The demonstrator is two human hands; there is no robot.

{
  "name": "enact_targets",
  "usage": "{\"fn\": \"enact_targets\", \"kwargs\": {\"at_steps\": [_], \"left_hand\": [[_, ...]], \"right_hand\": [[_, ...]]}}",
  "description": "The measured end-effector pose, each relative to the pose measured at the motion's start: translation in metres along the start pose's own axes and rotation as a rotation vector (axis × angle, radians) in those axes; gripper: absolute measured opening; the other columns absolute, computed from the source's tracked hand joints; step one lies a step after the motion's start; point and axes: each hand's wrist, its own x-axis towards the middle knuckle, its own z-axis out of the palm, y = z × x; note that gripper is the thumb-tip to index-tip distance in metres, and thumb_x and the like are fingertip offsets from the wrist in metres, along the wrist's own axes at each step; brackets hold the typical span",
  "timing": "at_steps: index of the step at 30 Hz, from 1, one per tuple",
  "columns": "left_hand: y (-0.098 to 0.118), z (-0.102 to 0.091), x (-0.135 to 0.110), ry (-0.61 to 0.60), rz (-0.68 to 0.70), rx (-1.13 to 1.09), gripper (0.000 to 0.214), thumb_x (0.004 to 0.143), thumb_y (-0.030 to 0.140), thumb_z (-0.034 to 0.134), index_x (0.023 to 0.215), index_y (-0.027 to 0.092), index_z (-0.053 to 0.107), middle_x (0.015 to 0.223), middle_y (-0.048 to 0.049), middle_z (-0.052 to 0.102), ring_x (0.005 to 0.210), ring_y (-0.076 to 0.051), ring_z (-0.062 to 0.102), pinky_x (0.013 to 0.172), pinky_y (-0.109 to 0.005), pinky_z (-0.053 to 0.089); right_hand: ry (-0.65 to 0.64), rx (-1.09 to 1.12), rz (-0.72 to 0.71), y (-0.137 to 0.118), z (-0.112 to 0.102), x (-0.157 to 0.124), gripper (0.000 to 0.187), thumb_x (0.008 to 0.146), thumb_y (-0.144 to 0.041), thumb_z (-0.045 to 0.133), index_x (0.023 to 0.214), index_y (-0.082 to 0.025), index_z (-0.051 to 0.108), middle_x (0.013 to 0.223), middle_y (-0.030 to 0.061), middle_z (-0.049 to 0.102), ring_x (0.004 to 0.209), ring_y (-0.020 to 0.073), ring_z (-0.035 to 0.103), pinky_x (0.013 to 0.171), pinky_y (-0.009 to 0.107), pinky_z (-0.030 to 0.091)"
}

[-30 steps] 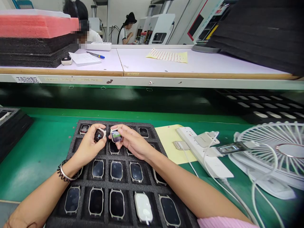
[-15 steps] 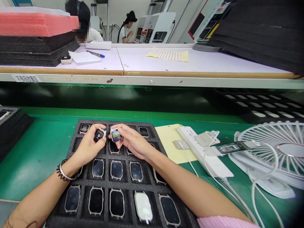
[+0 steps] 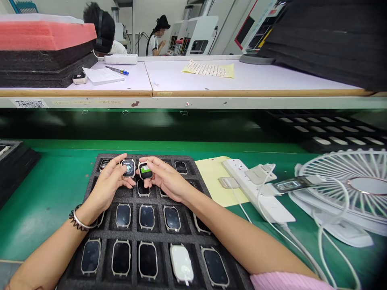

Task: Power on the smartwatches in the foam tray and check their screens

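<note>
My left hand point(image 3: 113, 177) holds a smartwatch case point(image 3: 128, 168) without straps, its screen lit with a dark watch face and my thumb at its left side. Close beside it, my right hand point(image 3: 161, 175) grips a second smartwatch case point(image 3: 145, 170) between thumb and fingers; green and white show on that screen. Both are held over the far part of a black foam tray point(image 3: 136, 235). Strapless watch cases with dark screens, such as this watch case point(image 3: 147, 217), lie in its pockets. One white piece point(image 3: 182, 264) lies face down in the nearest row. My forearms cover some pockets.
Right of the tray are a yellow sheet point(image 3: 211, 171), a white power strip point(image 3: 256, 191) with chargers and cables, and a white fan point(image 3: 347, 193). Foam stacks stand at the left edge. A shelf point(image 3: 169, 86) crosses the back; two people are beyond it.
My left hand has opened its grip somewhat, fingers now spread behind its watch, which faces me more squarely. The right-hand watch has turned more upright. The whole view has shifted slightly.
</note>
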Motion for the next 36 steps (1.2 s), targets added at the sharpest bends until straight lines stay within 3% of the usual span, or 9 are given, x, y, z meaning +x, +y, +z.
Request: {"fn": "enact_targets", "kwargs": {"at_steps": [4,7,11,30,36], "left_hand": [[0.0002,-0.0006,0.0001,-0.024,0.001,-0.016,0.065,0.075,0.039,0.072,0.131,0.013,0.050,0.081,-0.0028,0.069,0.064,-0.016,0.070,0.063,-0.028,0.057],[-0.0003,-0.0007,-0.0006,-0.046,0.019,-0.003,0.057,0.074,0.035,0.072,0.123,0.015,0.053,0.092,-0.0046,0.071,0.065,-0.016,0.071,0.066,-0.029,0.059],[-0.0015,-0.0012,-0.0013,-0.056,0.029,0.036,0.048,0.070,0.028,0.071,0.113,0.017,0.054,0.100,-0.0039,0.070,0.066,-0.017,0.073,0.069,-0.031,0.061],[-0.0031,-0.0026,-0.0011,-0.081,0.059,0.101,0.038,0.075,0.031,0.071,0.104,0.017,0.053,0.099,-0.0023,0.066,0.060,-0.015,0.072,0.063,-0.028,0.061],[-0.0036,-0.0024,-0.0009,-0.086,0.077,0.088,0.040,0.071,0.022,0.071,0.107,0.018,0.053,0.106,-0.0037,0.065,0.064,-0.014,0.072,0.066,-0.029,0.062]], "right_hand": [[0.000,0.000,-0.013,-0.0012,-0.0002,0.0006,0.042,0.080,-0.048,0.075,0.110,-0.022,0.059,0.095,0.0013,0.068,0.059,0.0099,0.063,0.060,0.026,0.045],[-0.010,-0.018,-0.039,-0.0016,-0.0004,-0.0002,0.037,0.077,-0.031,0.075,0.109,-0.021,0.060,0.088,-0.0018,0.066,0.060,0.0104,0.064,0.060,0.026,0.045],[-0.032,-0.053,-0.080,-0.0006,-0.0012,-0.0014,0.040,0.072,-0.016,0.069,0.110,-0.021,0.059,0.090,-0.0021,0.066,0.062,0.0097,0.064,0.062,0.026,0.044],[-0.053,-0.068,-0.068,-0.0007,0.0002,-0.0023,0.040,0.073,-0.016,0.066,0.111,-0.020,0.056,0.089,-0.0021,0.064,0.060,0.0090,0.063,0.061,0.025,0.046],[-0.051,-0.066,-0.074,-0.0002,-0.0002,-0.0016,0.040,0.073,-0.015,0.066,0.111,-0.020,0.057,0.089,-0.0017,0.065,0.061,0.0097,0.063,0.061,0.026,0.046]]}}
